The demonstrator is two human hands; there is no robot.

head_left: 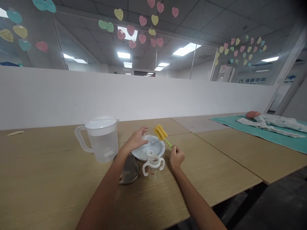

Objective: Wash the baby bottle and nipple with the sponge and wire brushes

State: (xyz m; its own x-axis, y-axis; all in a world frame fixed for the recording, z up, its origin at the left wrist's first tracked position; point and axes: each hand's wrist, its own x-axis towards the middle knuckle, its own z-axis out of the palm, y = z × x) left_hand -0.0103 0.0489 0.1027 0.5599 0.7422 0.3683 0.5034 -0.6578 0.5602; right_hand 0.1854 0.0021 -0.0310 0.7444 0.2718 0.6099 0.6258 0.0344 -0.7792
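Observation:
My right hand (177, 156) is closed round the green handle of a brush with a yellow sponge head (160, 132), raised right of a white bowl (157, 148). Over the bowl's left side, my left hand (137, 139) has its thumb and fingers curved round a clear, rounded piece (146, 137), faintly visible. A clear bottle (153, 171) with two white handles stands upright and open in front of the bowl. Just behind its mouth is a small white ring (150, 153). A dark metal tray (130, 171) lies partly under my left forearm.
A translucent lidded pitcher (105, 143) stands left of the bowl, its handle facing left. At the far right, a teal mat (271, 135) holds white cloth and a reddish rounded object (253, 114). A low white wall (144, 99) runs behind the wooden table (59, 185).

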